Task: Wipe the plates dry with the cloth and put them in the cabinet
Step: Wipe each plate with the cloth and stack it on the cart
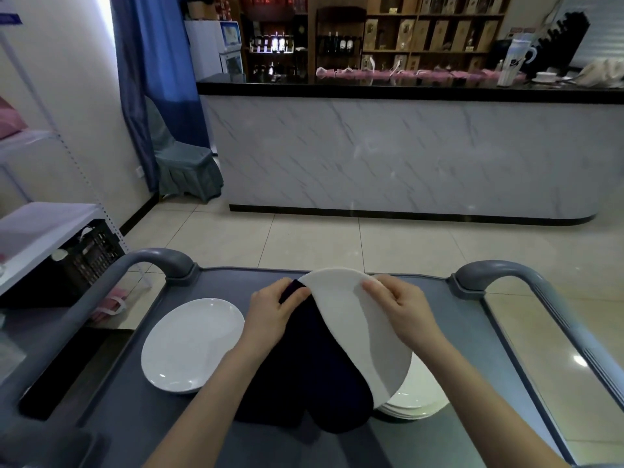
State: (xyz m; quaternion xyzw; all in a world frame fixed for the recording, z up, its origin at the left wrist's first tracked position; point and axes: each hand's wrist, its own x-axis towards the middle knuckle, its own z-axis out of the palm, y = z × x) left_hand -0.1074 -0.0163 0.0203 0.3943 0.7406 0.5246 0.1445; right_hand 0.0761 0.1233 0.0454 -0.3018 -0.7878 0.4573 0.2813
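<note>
A round white plate (pixel 358 332) is held up over the middle of the flat grey plastic cart (pixel 472 332). The plate is tilted, with its far edge high and its near edge low. The right hand (pixel 401 309) holds the plate at its top edge, with the fingers curled over the rim. The left hand (pixel 270 315) grips a dark blue cloth (pixel 314 376) and holds it against the left edge of the plate. The cloth hangs down under the plate and its low end lies on the top of the cart.

A stack of white plates (pixel 418 396) sits on the cart, just under the low edge of the tilted plate. One more white oval plate (pixel 192 342) lies flat on the left part of the cart, apart from the cloth.

The cart has a curved grey handle at its far left corner (pixel 158 258) and one at its far right corner (pixel 499 271). A black plastic crate (pixel 91 251) sits to the left of the cart. Far past the cart stands a long white marble counter with a black top (pixel 405 157). A chair with a grey cover (pixel 182 163) stands past the cart on the left, by a blue curtain (pixel 162 62).
</note>
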